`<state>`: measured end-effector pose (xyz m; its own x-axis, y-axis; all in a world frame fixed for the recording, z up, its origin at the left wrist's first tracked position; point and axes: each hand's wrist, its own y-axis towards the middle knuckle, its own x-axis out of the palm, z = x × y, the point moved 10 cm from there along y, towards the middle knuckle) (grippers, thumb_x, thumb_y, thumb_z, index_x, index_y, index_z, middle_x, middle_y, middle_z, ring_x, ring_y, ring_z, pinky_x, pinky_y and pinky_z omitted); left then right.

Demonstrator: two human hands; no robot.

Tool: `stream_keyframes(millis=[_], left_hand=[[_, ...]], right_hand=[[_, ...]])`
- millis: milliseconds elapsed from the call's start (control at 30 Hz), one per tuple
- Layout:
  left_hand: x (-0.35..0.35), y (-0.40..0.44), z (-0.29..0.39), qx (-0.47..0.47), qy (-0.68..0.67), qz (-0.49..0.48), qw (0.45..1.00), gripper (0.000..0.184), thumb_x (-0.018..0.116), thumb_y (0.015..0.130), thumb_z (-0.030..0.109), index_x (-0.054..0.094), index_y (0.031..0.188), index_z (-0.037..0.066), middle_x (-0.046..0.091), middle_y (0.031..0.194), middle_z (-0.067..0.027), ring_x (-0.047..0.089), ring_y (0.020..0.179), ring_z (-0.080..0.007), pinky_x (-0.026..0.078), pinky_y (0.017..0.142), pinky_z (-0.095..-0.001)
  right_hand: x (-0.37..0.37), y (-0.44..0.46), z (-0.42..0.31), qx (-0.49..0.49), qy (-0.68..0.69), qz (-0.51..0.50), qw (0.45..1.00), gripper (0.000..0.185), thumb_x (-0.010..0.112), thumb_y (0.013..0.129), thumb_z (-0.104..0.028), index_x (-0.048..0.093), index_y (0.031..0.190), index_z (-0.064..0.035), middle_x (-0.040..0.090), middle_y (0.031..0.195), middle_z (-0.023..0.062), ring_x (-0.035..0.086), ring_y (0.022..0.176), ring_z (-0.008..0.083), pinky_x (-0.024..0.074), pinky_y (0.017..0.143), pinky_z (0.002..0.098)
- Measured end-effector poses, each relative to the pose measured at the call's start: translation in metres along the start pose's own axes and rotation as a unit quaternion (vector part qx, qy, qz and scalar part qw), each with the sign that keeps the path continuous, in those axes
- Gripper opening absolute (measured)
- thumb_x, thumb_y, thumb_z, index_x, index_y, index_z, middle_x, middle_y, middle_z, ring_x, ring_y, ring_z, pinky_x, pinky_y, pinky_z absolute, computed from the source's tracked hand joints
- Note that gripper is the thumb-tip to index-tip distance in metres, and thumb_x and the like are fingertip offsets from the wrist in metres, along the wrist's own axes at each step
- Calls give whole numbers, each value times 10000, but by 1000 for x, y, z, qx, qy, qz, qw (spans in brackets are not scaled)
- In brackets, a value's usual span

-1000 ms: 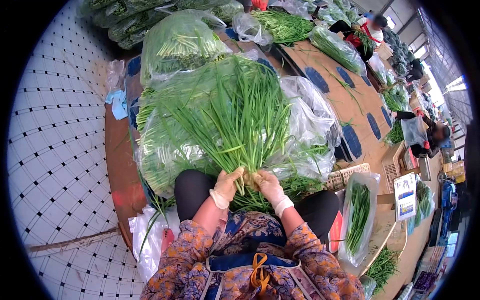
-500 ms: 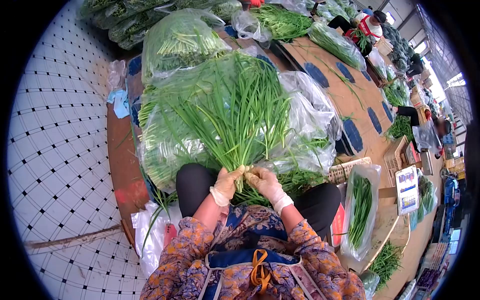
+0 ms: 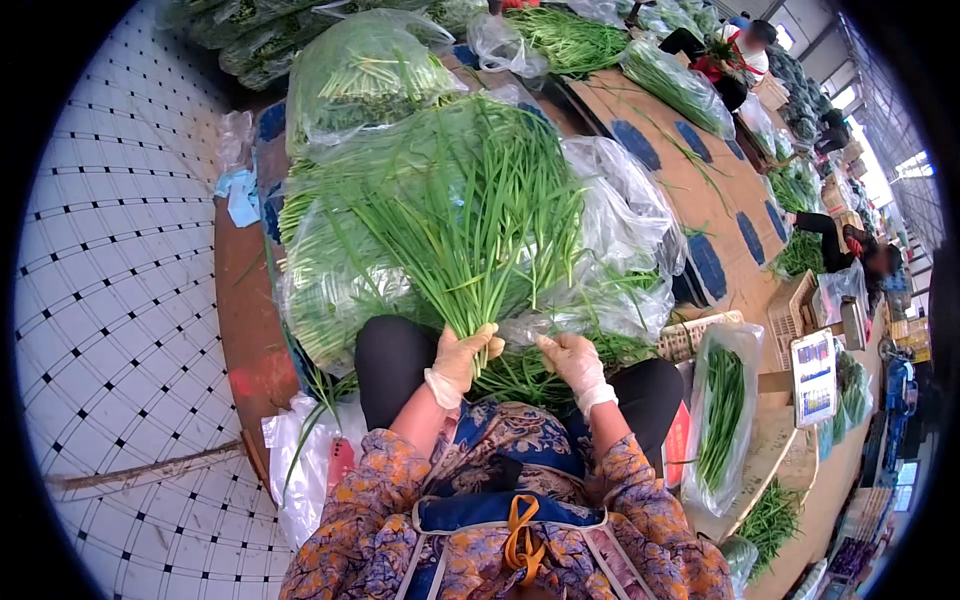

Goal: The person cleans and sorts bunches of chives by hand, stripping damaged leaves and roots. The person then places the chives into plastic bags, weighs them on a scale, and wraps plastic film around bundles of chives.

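My gloved left hand point(image 3: 462, 358) is wrapped round the pale stem ends of a bunch of garlic chives point(image 3: 480, 230). The long green leaves fan out away from me over a large clear plastic bag point(image 3: 350, 290) packed with more greens. To the right, apart from the bunch, my gloved right hand point(image 3: 578, 368) has its fingers curled together; whether something thin is between them I cannot make out. Beneath and beyond that hand, loose chives point(image 3: 525, 380) lie in front of my lap, between my knees.
Another full bag point(image 3: 370, 80) stands behind. On the right are a bagged bunch point(image 3: 720, 410), a plastic basket point(image 3: 790, 310) and a scale-like display panel point(image 3: 815, 378). White plastic bags point(image 3: 305, 470) lie by my left knee. Other people sit farther off at the upper right.
My right hand has left the stem ends and moved right, away from the bunch. The left hand keeps its hold on the chives, nearly in place.
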<state>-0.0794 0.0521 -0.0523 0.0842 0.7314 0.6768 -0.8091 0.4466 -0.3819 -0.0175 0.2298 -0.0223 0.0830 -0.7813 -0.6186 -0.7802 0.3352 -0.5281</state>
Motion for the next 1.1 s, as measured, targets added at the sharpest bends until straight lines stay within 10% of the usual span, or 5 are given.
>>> stream_keyframes(millis=[133, 333, 400, 800, 1100], left_hand=[[24, -8, -3, -9, 7, -89, 996, 391, 558, 806, 8, 429, 1171, 66, 548, 1084, -73, 583, 907, -191, 532, 742, -341], [28, -35, 2, -9, 12, -124, 992, 442, 515, 820, 0, 379, 1230, 94, 508, 1139, -69, 560, 976, -199, 526, 796, -377], [27, -41, 0, -51, -16, -106, 993, 405, 508, 840, 35, 395, 1225, 88, 544, 1080, -63, 591, 898, -184, 537, 710, -330], [-2, -15, -34, -107, 8, -12, 994, 120, 584, 839, 117, 562, 930, 42, 602, 789, -46, 530, 578, -107, 387, 461, -212], [-5, -18, -26, -49, -12, -43, 998, 254, 469, 857, 54, 475, 1111, 46, 567, 966, -56, 566, 799, -163, 473, 625, -266]], right_hand=[[1, -23, -88, -269, 137, 77, 950, 144, 628, 811, -141, 544, 817, -24, 570, 657, 29, 538, 584, 89, 427, 527, 249], [33, -21, -108, -239, -74, 26, 968, 157, 599, 825, -153, 527, 846, -15, 571, 671, 69, 571, 625, 133, 463, 565, 306], [50, -7, -81, -116, 267, -77, 954, 139, 565, 851, -140, 534, 837, -5, 575, 655, 56, 577, 615, 118, 466, 548, 301], [43, -3, -60, -168, 264, 7, 950, 152, 521, 881, -131, 547, 974, -14, 571, 667, 19, 507, 525, 72, 426, 504, 201], [48, 6, -100, -227, -64, -36, 971, 314, 597, 827, -204, 501, 1056, -10, 624, 733, 163, 638, 664, 217, 477, 579, 322]])
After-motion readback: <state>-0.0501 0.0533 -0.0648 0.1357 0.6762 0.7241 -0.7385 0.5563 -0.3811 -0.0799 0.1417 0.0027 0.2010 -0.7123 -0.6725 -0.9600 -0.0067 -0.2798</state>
